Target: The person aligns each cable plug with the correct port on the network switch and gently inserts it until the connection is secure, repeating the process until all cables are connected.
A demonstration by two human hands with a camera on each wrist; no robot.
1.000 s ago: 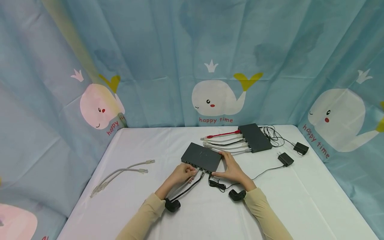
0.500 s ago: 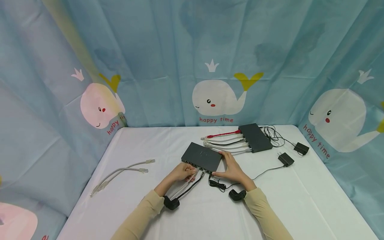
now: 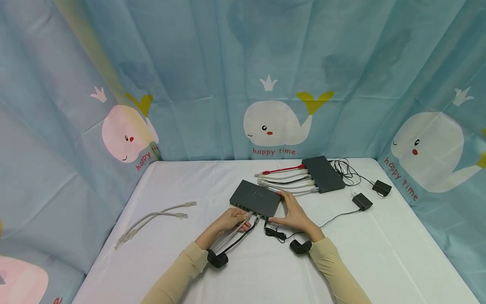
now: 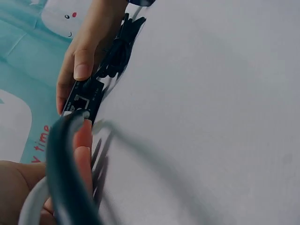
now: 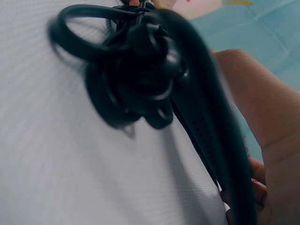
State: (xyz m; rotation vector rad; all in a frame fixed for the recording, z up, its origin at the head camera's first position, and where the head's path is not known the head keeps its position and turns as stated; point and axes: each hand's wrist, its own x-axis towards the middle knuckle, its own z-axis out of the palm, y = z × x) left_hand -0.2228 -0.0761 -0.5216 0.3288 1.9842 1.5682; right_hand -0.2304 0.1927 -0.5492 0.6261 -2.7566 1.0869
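Note:
A flat black network switch (image 3: 255, 197) lies on the white table, its row of ports facing the person. My left hand (image 3: 227, 221) pinches a grey Ethernet cable (image 3: 232, 235) close to its plug, at the port side. Fingers partly hide that plug, so how deep it sits I cannot tell. A black Ethernet cable (image 3: 243, 237) runs from the port beside it. My right hand (image 3: 296, 216) grips the switch's right end, thumb at the front edge and fingers at the back. A bundled black power cord (image 5: 136, 65) hangs by the switch's right front corner.
Behind on the right lies a second black switch (image 3: 323, 175) with red, black and grey cables plugged in. Two black power adapters (image 3: 362, 202) (image 3: 381, 188) sit at the right. Loose grey Ethernet cables (image 3: 146, 219) lie at the left.
My left hand has shifted slightly at the ports, and more of the grey Ethernet cable shows beside the black one. The right hand and the switch have stayed in place.

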